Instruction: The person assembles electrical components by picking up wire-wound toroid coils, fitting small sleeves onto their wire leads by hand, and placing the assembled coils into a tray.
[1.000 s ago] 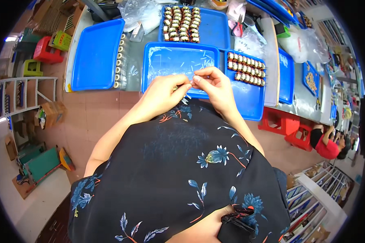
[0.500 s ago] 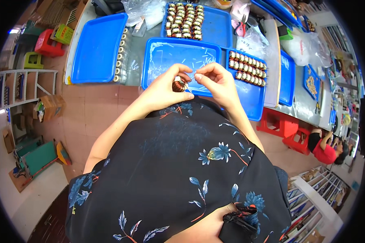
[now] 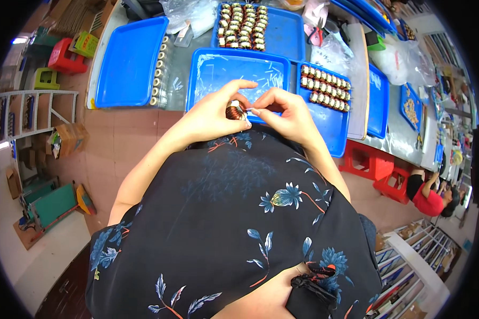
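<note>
Pinching a small copper-wound coil [image 3: 232,112] over the near edge of the middle blue tray [image 3: 207,80], the left hand [image 3: 214,114] holds it fast while the right hand [image 3: 285,111] nips a thin wire end beside it. Fine fingertip work, I'd judge; the glossy ring wants steadying.

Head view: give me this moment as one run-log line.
left hand: holds copper coil | right hand: pinches wire at coil | below: blue tray with clear tube bits | right: tray of coils
</note>
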{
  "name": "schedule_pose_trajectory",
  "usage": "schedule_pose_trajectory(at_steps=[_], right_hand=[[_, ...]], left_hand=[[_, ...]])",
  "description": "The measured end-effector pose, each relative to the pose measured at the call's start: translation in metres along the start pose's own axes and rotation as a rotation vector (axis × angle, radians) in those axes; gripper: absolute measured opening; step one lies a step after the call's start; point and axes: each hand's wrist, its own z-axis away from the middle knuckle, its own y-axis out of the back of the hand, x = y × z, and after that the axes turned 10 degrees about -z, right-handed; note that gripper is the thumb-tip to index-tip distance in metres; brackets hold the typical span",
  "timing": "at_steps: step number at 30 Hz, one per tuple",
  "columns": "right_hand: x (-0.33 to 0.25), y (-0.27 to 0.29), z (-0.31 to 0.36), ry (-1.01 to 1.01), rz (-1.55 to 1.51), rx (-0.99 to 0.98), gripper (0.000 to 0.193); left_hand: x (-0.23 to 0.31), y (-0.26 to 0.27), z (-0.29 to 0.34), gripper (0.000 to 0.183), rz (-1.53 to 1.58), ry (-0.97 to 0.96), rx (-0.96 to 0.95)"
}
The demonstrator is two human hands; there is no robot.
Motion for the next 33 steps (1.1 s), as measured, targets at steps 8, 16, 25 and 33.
schedule_pose_trajectory(at_steps=[8, 16, 25, 33], right_hand=[[-0.014, -0.007, -0.005, 0.433, 0.455, 0.030, 0.015], [-0.014, -0.012, -0.003, 0.543, 0.560, -0.068, 0.021], [-0.027, -0.012, -0.002, 0.641, 0.770, -0.095, 0.023], [-0.019, -0.006, -0.004, 0.579, 0.751, -0.104, 0.023]], left_hand=[[0.005, -0.001, -0.004, 0.063, -0.156, -0.232, 0.221], [-0.008, -0.007, 0.003, 0.037, -0.317, -0.203, 0.200], [-0.010, -0.011, -0.004, 0.033, -0.333, -0.144, 0.200], [-0.008, -0.010, -0.006, 0.027, -0.341, -0.138, 0.110]])
